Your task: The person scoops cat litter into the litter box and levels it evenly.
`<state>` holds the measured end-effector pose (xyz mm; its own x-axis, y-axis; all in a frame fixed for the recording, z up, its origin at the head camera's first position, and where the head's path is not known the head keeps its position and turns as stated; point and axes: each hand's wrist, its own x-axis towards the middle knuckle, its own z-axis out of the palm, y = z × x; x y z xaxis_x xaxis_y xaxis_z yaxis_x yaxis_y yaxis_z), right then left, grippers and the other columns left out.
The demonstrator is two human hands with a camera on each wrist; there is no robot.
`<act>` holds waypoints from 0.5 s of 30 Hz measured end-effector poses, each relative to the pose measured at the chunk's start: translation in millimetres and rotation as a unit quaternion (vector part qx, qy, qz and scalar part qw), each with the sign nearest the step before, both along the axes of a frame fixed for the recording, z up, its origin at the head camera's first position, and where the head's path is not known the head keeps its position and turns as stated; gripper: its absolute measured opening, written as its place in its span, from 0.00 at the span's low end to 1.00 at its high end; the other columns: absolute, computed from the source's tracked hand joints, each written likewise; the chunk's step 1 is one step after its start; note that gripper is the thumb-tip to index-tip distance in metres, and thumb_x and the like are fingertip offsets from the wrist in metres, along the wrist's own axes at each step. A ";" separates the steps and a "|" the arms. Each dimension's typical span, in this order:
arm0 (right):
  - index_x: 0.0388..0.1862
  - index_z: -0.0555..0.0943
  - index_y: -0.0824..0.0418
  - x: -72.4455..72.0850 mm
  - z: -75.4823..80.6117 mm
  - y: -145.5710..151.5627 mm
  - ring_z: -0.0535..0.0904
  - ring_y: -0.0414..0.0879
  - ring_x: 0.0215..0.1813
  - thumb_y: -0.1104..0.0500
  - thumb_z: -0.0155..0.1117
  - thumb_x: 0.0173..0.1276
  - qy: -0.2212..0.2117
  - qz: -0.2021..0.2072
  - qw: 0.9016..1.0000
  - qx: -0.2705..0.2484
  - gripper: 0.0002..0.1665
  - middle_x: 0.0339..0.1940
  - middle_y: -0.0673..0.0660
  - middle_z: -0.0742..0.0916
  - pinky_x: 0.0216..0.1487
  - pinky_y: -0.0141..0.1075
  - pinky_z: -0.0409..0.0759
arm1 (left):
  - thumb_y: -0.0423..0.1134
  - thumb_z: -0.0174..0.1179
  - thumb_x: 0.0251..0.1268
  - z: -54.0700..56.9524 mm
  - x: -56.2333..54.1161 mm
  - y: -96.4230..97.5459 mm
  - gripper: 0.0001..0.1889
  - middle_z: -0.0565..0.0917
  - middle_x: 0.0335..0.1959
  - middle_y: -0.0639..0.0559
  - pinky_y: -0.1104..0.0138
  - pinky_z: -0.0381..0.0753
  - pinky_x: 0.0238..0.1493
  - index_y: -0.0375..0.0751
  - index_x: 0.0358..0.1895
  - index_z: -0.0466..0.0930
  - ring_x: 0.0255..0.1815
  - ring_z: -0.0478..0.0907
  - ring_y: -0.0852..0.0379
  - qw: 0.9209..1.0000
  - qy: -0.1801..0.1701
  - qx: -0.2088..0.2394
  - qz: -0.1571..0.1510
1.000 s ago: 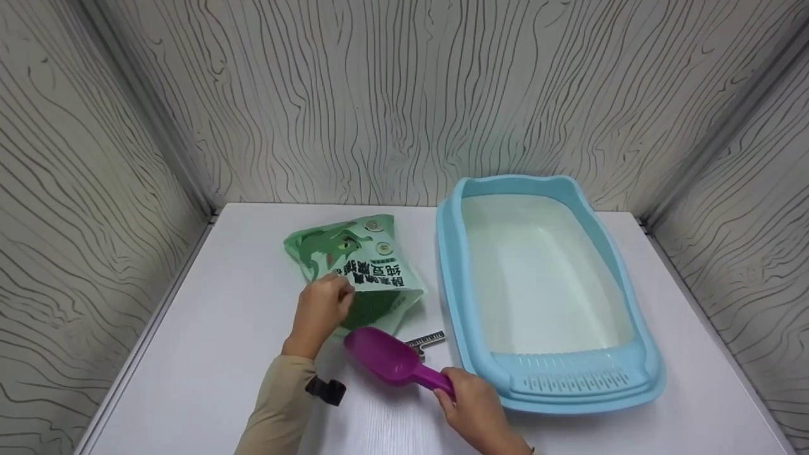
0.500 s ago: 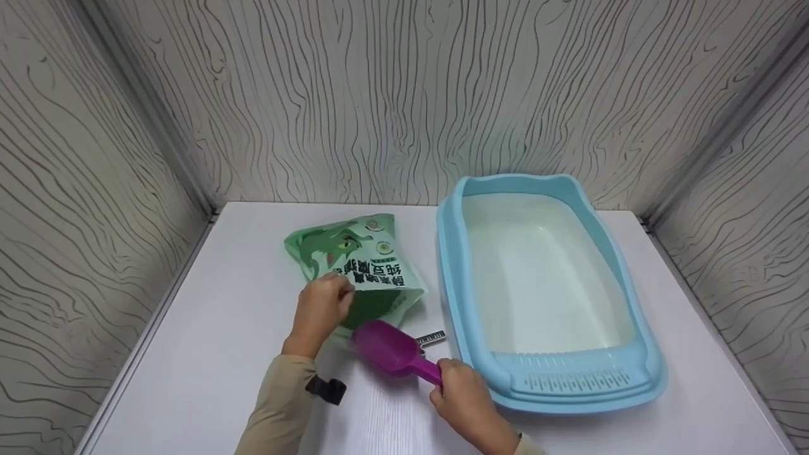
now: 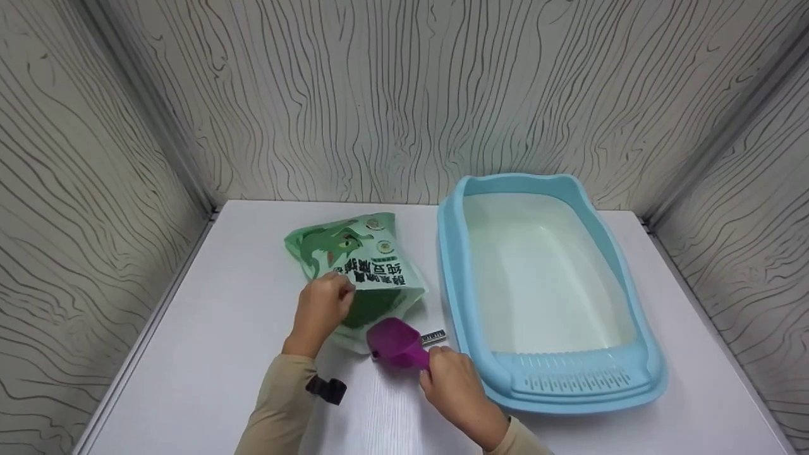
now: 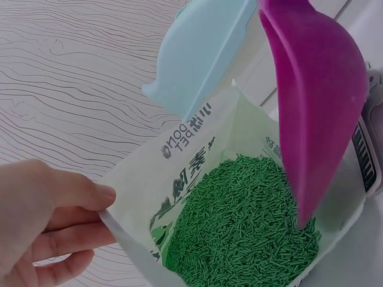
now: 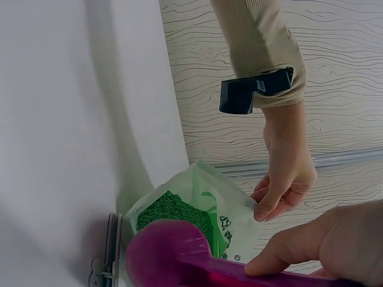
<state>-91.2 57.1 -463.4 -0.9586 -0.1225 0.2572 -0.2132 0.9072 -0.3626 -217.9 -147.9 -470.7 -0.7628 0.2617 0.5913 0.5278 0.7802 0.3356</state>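
Scoop (image 3: 396, 341) shifted rightward; left hand (image 3: 323, 308) pinches bag (image 3: 363, 253).

head: high, forward-down, farther | wrists: close, tilted | shared: bag (image 3: 363, 256)

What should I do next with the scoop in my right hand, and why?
Probably dip the scoop into the pellets: your left hand is holding the bag open by its edge, and your right hand has the scoop angled with its tip toward them.
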 end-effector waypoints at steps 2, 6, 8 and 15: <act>0.18 0.75 0.63 -1.7 0.5 -1.1 0.69 0.43 0.17 0.68 0.66 0.48 0.014 0.000 1.000 0.000 0.08 0.16 0.55 0.79 0.17 0.35 0.65 | 0.26 0.67 0.50 0.2 -0.7 -0.4 0.06 0.82 0.21 0.49 0.65 0.81 0.25 0.39 0.22 0.81 0.22 0.79 0.56 1.000 0.001 0.000 0.000; 0.16 0.74 0.61 -3.1 0.9 -3.7 0.71 0.46 0.17 0.67 0.67 0.47 0.031 -0.005 0.999 0.005 0.10 0.16 0.55 0.79 0.16 0.37 0.66 | 0.27 0.67 0.51 0.8 -1.1 -0.8 0.06 0.82 0.21 0.49 0.65 0.81 0.25 0.39 0.23 0.82 0.22 0.80 0.55 1.000 -0.006 0.001 -0.001; 0.16 0.73 0.61 -2.8 1.5 -4.9 0.72 0.47 0.17 0.67 0.67 0.45 0.038 -0.010 0.999 0.008 0.10 0.15 0.55 0.79 0.16 0.38 0.66 | 0.27 0.67 0.51 0.7 -1.1 -0.5 0.05 0.82 0.21 0.49 0.64 0.82 0.26 0.39 0.23 0.82 0.23 0.80 0.55 1.000 -0.009 0.004 -0.001; 0.18 0.76 0.62 -3.5 3.8 -10.4 0.76 0.52 0.18 0.64 0.71 0.47 0.027 -0.036 0.999 0.027 0.10 0.16 0.57 0.82 0.17 0.41 0.69 | 0.25 0.67 0.45 0.5 -0.5 1.0 0.07 0.81 0.19 0.49 0.65 0.80 0.23 0.39 0.21 0.80 0.21 0.78 0.56 1.000 0.022 0.013 -0.005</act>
